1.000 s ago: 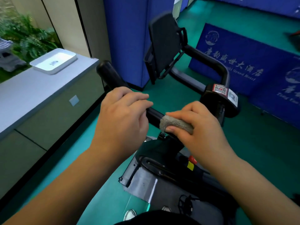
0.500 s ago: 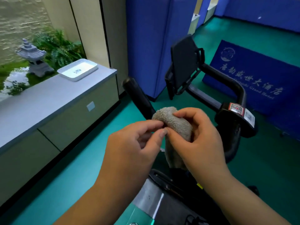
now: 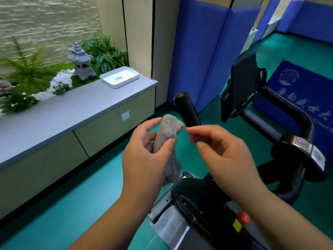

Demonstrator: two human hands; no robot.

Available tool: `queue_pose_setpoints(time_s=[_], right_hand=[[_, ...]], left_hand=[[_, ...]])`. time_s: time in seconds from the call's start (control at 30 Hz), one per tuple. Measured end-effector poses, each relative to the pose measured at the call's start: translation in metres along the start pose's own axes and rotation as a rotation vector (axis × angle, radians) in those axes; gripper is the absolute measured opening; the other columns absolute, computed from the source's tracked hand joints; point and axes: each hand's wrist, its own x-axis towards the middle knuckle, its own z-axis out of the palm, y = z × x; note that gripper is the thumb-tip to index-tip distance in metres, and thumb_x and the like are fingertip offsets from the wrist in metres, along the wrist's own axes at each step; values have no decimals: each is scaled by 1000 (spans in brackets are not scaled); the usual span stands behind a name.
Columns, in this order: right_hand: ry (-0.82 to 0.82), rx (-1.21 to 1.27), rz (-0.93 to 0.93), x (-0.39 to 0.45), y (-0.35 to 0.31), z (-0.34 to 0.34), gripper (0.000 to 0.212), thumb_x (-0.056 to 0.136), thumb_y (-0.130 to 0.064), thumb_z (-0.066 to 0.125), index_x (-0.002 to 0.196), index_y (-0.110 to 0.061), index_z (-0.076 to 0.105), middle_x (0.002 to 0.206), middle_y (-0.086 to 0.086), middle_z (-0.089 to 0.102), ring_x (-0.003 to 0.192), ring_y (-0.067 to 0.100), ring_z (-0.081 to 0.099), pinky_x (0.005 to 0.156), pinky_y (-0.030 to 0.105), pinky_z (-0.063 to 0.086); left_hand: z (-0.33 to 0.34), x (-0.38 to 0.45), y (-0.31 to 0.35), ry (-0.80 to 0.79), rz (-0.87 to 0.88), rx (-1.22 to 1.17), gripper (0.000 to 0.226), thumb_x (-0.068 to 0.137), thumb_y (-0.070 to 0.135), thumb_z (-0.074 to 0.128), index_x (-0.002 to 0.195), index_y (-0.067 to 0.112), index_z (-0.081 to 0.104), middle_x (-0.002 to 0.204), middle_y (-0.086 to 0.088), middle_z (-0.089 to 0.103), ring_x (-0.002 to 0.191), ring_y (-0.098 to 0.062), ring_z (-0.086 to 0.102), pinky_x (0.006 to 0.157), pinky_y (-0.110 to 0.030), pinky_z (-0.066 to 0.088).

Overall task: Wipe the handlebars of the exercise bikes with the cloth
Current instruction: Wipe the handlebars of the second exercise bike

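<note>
So the left hand (image 3: pixel 144 152) has the cloth (image 3: pixel 166 139) pinched between thumb and fingers, held up in the air just near the left handlebar (image 3: pixel 186 110) but not touching it. The right hand (image 3: pixel 221 152) is loosely curled with nothing in it, fingertips just beside the cloth's top edge. Cloth looks like a small grey terry rag, soft and floppy, light as anything, its lower end dangling, so I'd bunch it in the palm to wrap around the bar. Only container around is a white tray (image 3: pixel 119 77) on the counter (image 3: pixel 63 112) far left, with some small thing inside I can't make out.
</note>
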Motion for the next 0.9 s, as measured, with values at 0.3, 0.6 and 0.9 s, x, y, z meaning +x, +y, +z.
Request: queue_pose_setpoints(time_s=[0.3, 0.6, 0.9], right_hand=[[15, -241, 68, 55, 15, -10, 46, 88, -8, 66, 129, -28, 59, 117, -6, 65, 103, 1, 63, 88, 9, 47], [-26, -174, 99, 63, 10, -16, 43, 82, -3, 72, 119, -25, 67, 107, -10, 71, 95, 1, 67, 90, 25, 54], [-68, -88, 107, 67, 11, -20, 44, 80, 2, 71, 115, -25, 68, 102, -10, 73, 93, 3, 69, 86, 24, 55]], left_hand=[[38, 37, -8, 18, -82, -205, 40, 88, 22, 66, 121, 42, 59, 105, 11, 70, 85, 1, 64, 81, -25, 54], [45, 29, -20, 40, -207, -271, 26, 84, 25, 71, 107, 38, 70, 94, 0, 74, 73, -36, 69, 64, -46, 55], [37, 49, -30, -67, -144, -259, 30, 82, 6, 69, 101, 28, 71, 93, 8, 74, 85, -8, 69, 83, -29, 53]])
